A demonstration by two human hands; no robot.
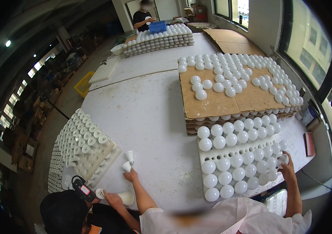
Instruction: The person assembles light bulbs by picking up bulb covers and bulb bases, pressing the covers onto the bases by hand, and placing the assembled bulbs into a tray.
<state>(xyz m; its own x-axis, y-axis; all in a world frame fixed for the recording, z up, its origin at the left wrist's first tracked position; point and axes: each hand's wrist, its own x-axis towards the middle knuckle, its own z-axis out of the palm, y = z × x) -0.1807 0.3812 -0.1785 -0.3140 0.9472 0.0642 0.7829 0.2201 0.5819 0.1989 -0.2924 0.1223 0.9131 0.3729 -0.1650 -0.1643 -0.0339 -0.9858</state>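
Note:
My left hand (131, 176) is at the left-centre of the white table, its fingers closed on a white cone-shaped bulb base (126, 167). Just beyond it, a second white bulb base (129, 156) stands close by. At the right edge of the white foam tray (228, 152), my right hand (288, 168) has its fingers wrapped round a round white light bulb (282, 159). Rows of similar bulbs (236, 160) stand in the tray, and a bare row of holes runs across its middle.
A co-worker in a black cap (62, 212) sits close on my left, hands (114, 199) at a white bulb part. Stacked trays of bulb bases (84, 136) rise beyond. Cardboard layers (212, 105) bear many bulbs at far right. Another person (140, 17) stands at the back.

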